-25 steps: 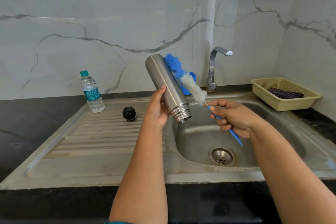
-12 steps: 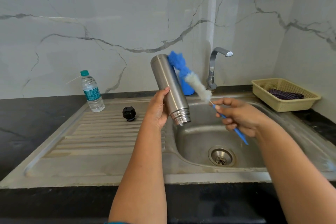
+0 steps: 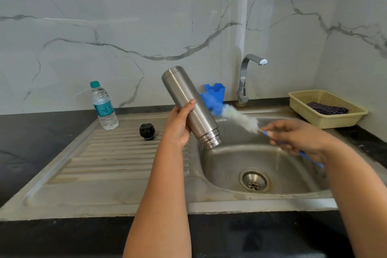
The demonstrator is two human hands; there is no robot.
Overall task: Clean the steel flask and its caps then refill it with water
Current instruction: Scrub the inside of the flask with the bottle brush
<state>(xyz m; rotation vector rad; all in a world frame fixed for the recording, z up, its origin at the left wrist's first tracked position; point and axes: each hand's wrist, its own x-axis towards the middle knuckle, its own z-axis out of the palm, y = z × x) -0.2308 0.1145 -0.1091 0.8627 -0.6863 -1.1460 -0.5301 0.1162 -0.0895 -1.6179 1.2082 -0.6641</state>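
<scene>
My left hand [image 3: 179, 125] grips the steel flask [image 3: 189, 104] around its middle, tilted with the open threaded mouth pointing down over the sink basin [image 3: 230, 165]. My right hand [image 3: 293, 137] holds the blue handle of a bottle brush [image 3: 240, 118]; its white and blue bristles are blurred and lie behind the flask, outside it. A black cap [image 3: 147, 131] sits on the ribbed drainboard [image 3: 117, 153], left of the flask.
A plastic water bottle [image 3: 103, 106] stands at the back of the drainboard. The tap [image 3: 246, 78] rises behind the basin beside a blue holder [image 3: 215, 91]. A yellow basket [image 3: 326, 109] with a dark cloth sits at right. Black counter surrounds the sink.
The brush has swung down and to the right, from upright behind the flask to nearly level. My right hand shifted right. The flask leans a little more.
</scene>
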